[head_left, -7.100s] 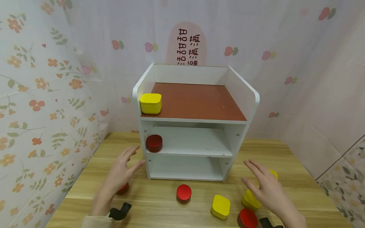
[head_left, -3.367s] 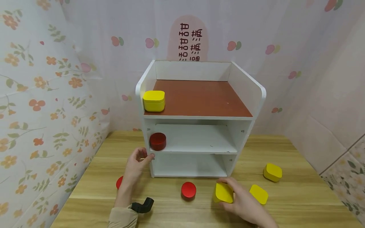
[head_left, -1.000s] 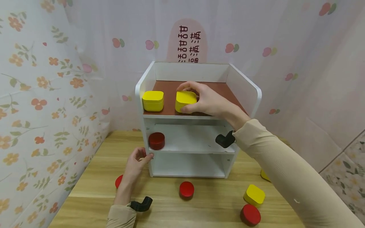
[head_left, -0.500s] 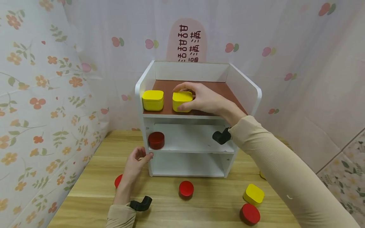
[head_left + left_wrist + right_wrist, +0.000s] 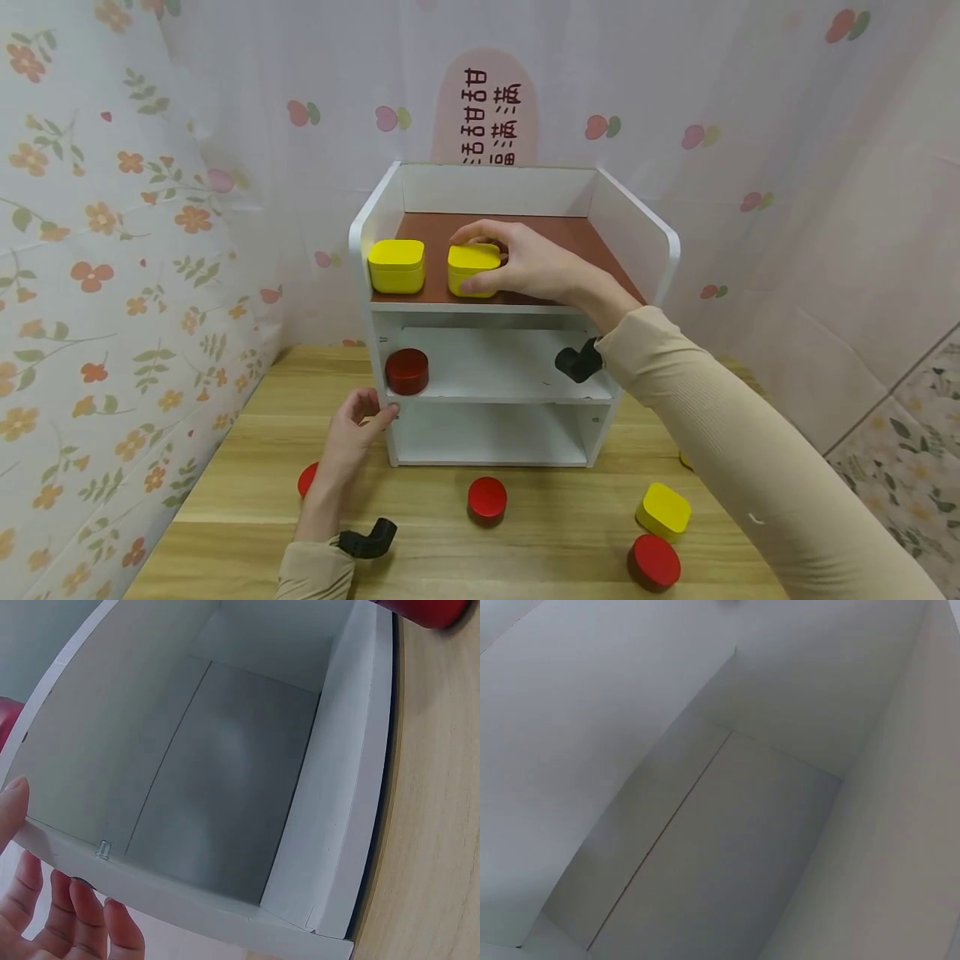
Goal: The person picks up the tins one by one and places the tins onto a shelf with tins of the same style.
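My right hand (image 5: 536, 265) holds a yellow rounded-square tin (image 5: 474, 260) at the front of the brown top of a small white shelf unit (image 5: 487, 307). Thumb and fingers lie on opposite sides of it. A second yellow tin (image 5: 397, 267) sits to its left, against the side wall, with a gap between the two. Lower down, my left hand (image 5: 351, 433) grips the unit's left side panel. In the left wrist view the thumb (image 5: 13, 806) is at the panel's front edge and the fingers (image 5: 82, 915) lie along its outer side. The right wrist view shows only white shelf boards (image 5: 727, 825).
A dark red round tin (image 5: 407, 371) stands at the middle shelf's left end. On the wooden table (image 5: 420, 550) lie red round tins (image 5: 487, 497), (image 5: 654, 562), one partly behind the left forearm, and a yellow tin (image 5: 663, 510). Another yellow one is mostly hidden by the right sleeve (image 5: 735, 450).
The right hand has taken a yellow tin from the table up to the unit's top and slid it slightly left. The left hand has moved onto the side panel and stayed there.
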A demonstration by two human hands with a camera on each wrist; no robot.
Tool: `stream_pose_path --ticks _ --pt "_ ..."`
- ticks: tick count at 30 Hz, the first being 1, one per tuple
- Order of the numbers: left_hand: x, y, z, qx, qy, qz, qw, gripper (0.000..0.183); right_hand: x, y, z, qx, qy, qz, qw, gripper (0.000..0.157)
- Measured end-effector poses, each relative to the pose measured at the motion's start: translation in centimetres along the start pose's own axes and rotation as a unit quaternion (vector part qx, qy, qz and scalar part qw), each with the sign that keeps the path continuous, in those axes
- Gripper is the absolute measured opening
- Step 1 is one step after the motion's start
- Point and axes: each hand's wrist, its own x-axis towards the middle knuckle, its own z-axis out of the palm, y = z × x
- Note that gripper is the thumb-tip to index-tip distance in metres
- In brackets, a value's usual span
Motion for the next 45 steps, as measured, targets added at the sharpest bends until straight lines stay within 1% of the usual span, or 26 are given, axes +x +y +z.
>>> stream_pose_path --ticks 2,8,10,14,17,20,23,29,32,34,38,41,44,45 --pt "0.0 0.0 0.0 0.003 0.0 0.0 1.0 0.026 -0.1 0.0 0.0 0.002 -0.001 -0.001 1.0 0.058" --pt "0.1 0.1 -0.1 0.015 -0.008 -0.006 0.9998 0.029 -0.4 -0.1 0.0 0.013 0.006 -0.01 1.0 0.075" --pt "0.1 0.2 -0.3 0.016 -0.006 -0.008 0.9998 0.029 -0.5 -0.1 0.0 0.018 0.012 -0.015 1.0 0.076" --pt "0.1 0.3 -0.6 0.021 0.002 -0.008 0.9997 0.029 -0.8 -0.6 -0.1 0.007 0.032 -0.018 0.999 0.072" --pt "0.2 0.3 -0.7 0.025 0.0 -0.002 0.9997 0.03 -1.4 -1.6 -0.3 -0.028 0.061 -0.007 0.998 0.065" --pt "0.3 0.3 -0.6 0.026 -0.007 0.002 0.9996 0.031 -2.4 -2.6 -0.4 -0.071 0.1 0.002 0.992 0.061" --pt "0.4 0.4 -0.5 0.024 -0.009 0.002 0.9997 0.03 -3.8 -3.4 -0.1 -0.092 0.134 -0.003 0.987 0.057" --pt "0.3 0.6 -0.5 0.026 -0.011 0.002 0.9996 0.031 -6.9 -4.0 0.6 -0.118 0.187 -0.053 0.974 0.046" --pt "0.3 0.7 -0.5 0.023 -0.014 0.0 0.9996 0.032 -8.6 -4.0 0.5 -0.129 0.206 -0.073 0.967 0.045" --pt "0.2 0.6 -0.5 0.02 -0.013 -0.002 0.9997 0.031 -9.9 -3.8 0.4 -0.128 0.215 -0.08 0.965 0.044" --pt "0.1 0.5 -0.5 0.025 -0.012 -0.002 0.9996 0.031 -13.0 -3.3 -0.1 -0.112 0.229 -0.086 0.963 0.043" --pt "0.0 0.3 -0.4 0.034 -0.014 -0.004 0.9993 0.033 -15.4 -2.8 -0.4 -0.102 0.242 -0.086 0.961 0.039" --pt "-0.1 0.3 -0.4 0.033 -0.013 -0.007 0.9993 0.033 -17.4 -2.0 -0.4 -0.068 0.244 -0.099 0.962 0.034" --pt "-0.1 0.3 -0.4 0.033 -0.013 -0.008 0.9994 0.033 -18.0 -1.8 -0.3 -0.047 0.242 -0.101 0.964 0.033"
